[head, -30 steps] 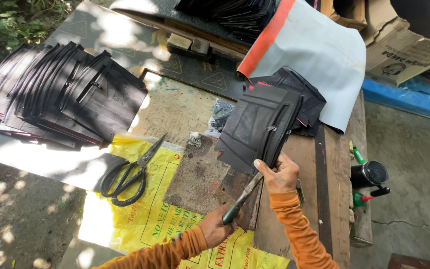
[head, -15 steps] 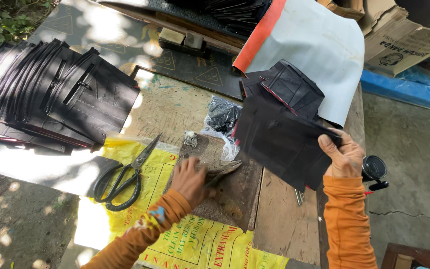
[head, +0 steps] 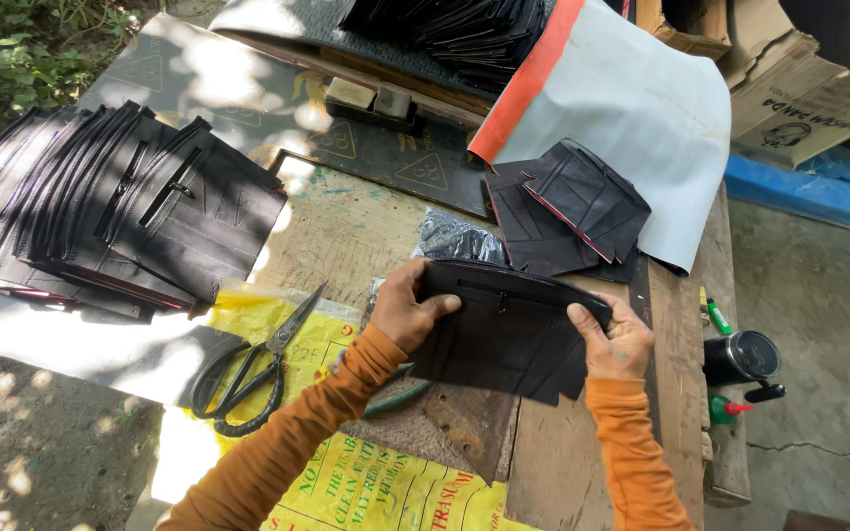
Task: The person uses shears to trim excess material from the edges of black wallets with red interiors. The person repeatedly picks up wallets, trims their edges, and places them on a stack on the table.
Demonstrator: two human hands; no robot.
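Note:
Both my hands hold one black zippered fabric piece flat over the wooden workbench. My left hand grips its left end, thumb on top. My right hand grips its right end. A rusty metal plate lies under the piece. A green-handled tool lies on that plate, partly hidden by my left forearm. Black scissors rest on a yellow printed sheet left of my arm.
A fanned stack of black zippered pieces lies at the left. More black pieces sit on a white and orange sheet at the back. A black cylindrical can and green bottles stand at the right edge. Cardboard boxes are behind.
My left hand has let go of the green-handled tool, which now lies on the plate. Both hands have brought the black piece down and hold it flat by its ends.

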